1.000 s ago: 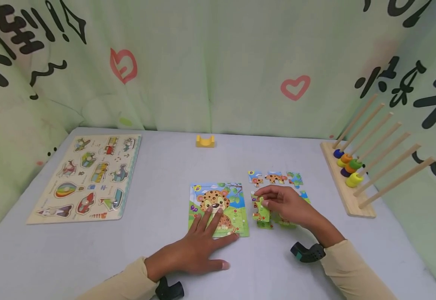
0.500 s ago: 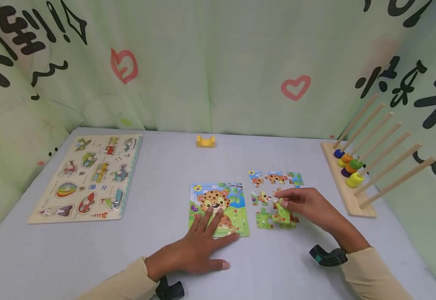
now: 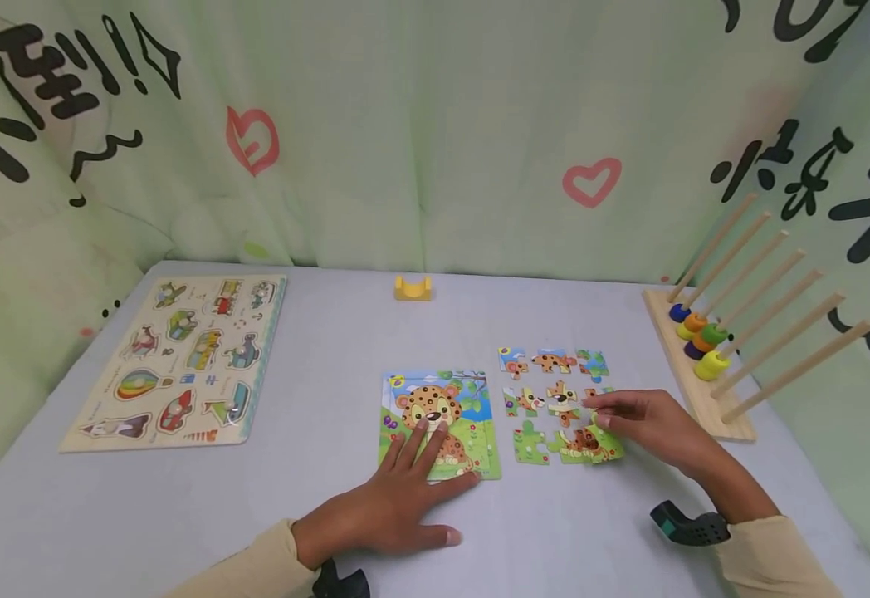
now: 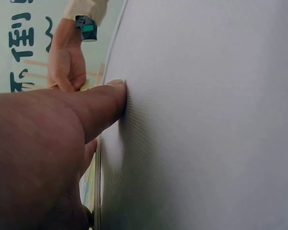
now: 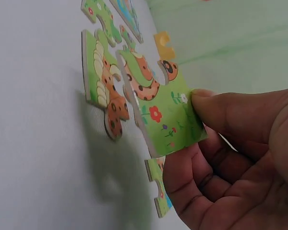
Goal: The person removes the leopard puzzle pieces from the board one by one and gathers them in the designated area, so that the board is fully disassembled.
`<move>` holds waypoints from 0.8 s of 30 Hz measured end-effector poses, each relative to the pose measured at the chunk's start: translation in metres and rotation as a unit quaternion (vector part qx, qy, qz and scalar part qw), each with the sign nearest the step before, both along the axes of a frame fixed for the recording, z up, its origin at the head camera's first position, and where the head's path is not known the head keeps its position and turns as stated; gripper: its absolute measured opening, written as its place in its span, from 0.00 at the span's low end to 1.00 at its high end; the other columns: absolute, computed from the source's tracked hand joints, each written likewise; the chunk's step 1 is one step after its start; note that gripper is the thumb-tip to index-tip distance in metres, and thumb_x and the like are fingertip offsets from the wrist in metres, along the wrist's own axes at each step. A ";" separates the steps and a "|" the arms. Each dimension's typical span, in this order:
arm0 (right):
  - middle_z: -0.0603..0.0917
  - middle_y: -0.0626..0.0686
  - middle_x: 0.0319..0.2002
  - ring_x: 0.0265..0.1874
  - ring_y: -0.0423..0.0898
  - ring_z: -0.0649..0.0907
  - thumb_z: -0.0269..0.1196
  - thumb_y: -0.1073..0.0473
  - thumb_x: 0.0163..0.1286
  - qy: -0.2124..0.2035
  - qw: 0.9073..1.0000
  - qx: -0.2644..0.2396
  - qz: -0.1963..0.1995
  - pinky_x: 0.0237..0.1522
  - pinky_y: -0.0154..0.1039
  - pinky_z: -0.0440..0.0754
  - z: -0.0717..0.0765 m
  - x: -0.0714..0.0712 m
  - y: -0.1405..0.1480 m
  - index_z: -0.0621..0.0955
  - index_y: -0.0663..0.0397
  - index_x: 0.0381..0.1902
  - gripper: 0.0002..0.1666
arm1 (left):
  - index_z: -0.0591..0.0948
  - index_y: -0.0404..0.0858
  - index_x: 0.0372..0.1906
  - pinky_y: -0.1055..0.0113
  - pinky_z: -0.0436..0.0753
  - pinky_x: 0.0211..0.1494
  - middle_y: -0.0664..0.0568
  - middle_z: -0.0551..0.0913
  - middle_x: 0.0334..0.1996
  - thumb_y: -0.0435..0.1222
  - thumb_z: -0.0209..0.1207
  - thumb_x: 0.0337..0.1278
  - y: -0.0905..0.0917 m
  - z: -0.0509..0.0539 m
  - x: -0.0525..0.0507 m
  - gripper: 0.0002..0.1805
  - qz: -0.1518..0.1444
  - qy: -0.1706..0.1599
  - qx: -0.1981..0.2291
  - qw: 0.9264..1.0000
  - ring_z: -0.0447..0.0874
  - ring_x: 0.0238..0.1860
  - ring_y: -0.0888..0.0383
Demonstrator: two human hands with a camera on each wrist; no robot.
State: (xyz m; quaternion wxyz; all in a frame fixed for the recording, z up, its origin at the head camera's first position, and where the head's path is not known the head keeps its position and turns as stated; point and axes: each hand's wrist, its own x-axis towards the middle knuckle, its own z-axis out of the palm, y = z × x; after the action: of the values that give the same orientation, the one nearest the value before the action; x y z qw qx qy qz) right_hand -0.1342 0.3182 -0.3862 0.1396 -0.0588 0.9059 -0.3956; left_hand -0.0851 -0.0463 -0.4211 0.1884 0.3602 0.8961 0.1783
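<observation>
My left hand (image 3: 401,511) rests with spread fingers on the lower part of a square leopard picture board (image 3: 478,444); in the left wrist view its thumb (image 4: 103,103) lies on the white cloth. Between thumb and fingers, my right hand (image 3: 655,425) pinches a green jigsaw piece (image 5: 170,117) printed with a leopard's tail and flowers. That piece is raised and tilted at the bottom right of the loose pieces, beside a piece with leopard feet (image 5: 103,76). More loose pieces (image 3: 552,362) lie in spaced rows right of the board. My right hand partly hides the right end of the middle row.
A wooden picture puzzle board (image 3: 203,399) lies at the left. At the right stands a wooden peg rack (image 3: 737,430) with upright rods and coloured beads (image 3: 711,365). A small yellow block (image 3: 413,289) sits near the back edge, before a green curtain.
My right hand has carried the pinched jigsaw piece to the right, from over the left column of loose pieces to the bottom right, uncovering pieces. My left hand has stayed on the board.
</observation>
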 end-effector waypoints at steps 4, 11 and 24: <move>0.84 0.56 0.49 0.51 0.55 0.80 0.64 0.56 0.69 -0.005 1.000 0.017 -0.018 0.44 0.35 0.79 -0.003 -0.002 0.009 0.84 0.60 0.50 0.16 | 0.59 0.65 0.74 0.39 0.40 0.71 0.45 0.31 0.77 0.60 0.53 0.63 0.000 0.000 -0.001 0.35 -0.002 0.006 -0.003 1.000 0.22 0.75 0.42; 0.84 0.57 0.49 0.50 0.54 0.79 0.65 0.56 0.68 -0.017 0.998 0.042 -0.046 0.40 0.34 0.78 -0.012 0.000 0.017 0.85 0.59 0.49 0.16 | 0.59 0.65 0.74 0.39 0.41 0.71 0.46 0.32 0.77 0.60 0.54 0.63 0.000 0.002 -0.001 0.36 -0.001 0.003 -0.007 1.000 0.24 0.75 0.42; 0.85 0.56 0.41 0.36 0.48 0.78 0.65 0.63 0.67 0.041 0.994 0.093 -0.031 0.30 0.35 0.76 -0.011 0.000 0.012 0.85 0.62 0.45 0.11 | 0.58 0.65 0.74 0.39 0.43 0.70 0.45 0.33 0.77 0.60 0.53 0.63 0.001 0.002 0.000 0.35 -0.011 0.017 -0.015 1.000 0.25 0.75 0.42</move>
State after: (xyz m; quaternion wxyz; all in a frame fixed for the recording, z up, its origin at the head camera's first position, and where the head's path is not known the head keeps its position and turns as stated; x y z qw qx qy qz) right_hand -0.1337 0.3307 -0.3970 0.0948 -0.0342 0.9452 -0.3107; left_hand -0.0856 -0.0458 -0.4193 0.1807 0.3697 0.8978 0.1570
